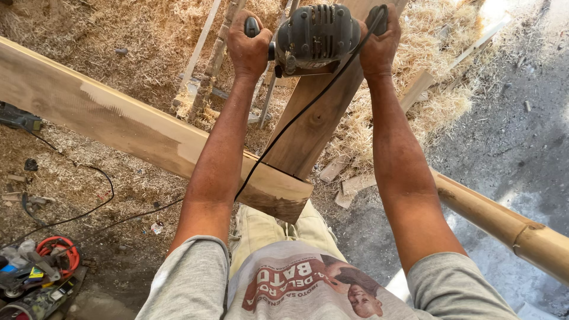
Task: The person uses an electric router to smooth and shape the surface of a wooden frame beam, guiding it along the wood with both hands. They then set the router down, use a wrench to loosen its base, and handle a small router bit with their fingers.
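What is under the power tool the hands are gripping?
The power tool rests on a plank, with the left hand and right hand on its handles. Its base and the wood right beneath are hidden.

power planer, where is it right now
In the head view the power planer sits top centre on the narrower plank, gripped by the left hand and right hand.

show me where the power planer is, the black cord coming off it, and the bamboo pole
power planer [317, 35]: head view, on its dark vented motor housing.
black cord [308, 108]: head view, mid-run where it crosses the plank.
bamboo pole [504, 222]: head view, on its yellow shaft near a node.
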### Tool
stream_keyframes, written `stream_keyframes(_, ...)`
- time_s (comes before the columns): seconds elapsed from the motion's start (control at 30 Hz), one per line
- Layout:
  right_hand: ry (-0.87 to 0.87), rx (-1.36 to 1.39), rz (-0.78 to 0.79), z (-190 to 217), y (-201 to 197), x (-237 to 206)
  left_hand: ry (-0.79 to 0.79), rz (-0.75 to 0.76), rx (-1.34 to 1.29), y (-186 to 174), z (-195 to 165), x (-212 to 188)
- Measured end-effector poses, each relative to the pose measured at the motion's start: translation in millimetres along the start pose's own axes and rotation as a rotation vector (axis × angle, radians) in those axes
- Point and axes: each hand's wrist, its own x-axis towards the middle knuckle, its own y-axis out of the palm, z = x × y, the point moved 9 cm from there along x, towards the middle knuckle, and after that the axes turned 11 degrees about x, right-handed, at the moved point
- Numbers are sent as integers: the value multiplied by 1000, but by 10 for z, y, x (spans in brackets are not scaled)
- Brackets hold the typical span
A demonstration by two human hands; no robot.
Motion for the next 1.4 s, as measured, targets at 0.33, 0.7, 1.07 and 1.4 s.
stream_keyframes(0.33,-9,16,-18,-5,-28,-33,12,1,-15,6,5,-5)
stream_keyframes(0.7,-7,43,-12,-9,-48,-124,54,-29,6,-67,-67,-94)
stream_keyframes(1.07,-27,35,16,83,-31,-97,22,-38,14,-100,-127,-141)
stream_keyframes(1.4,10,29,-8,60,-43,-113,0,-18,13,-86,-99,-130)
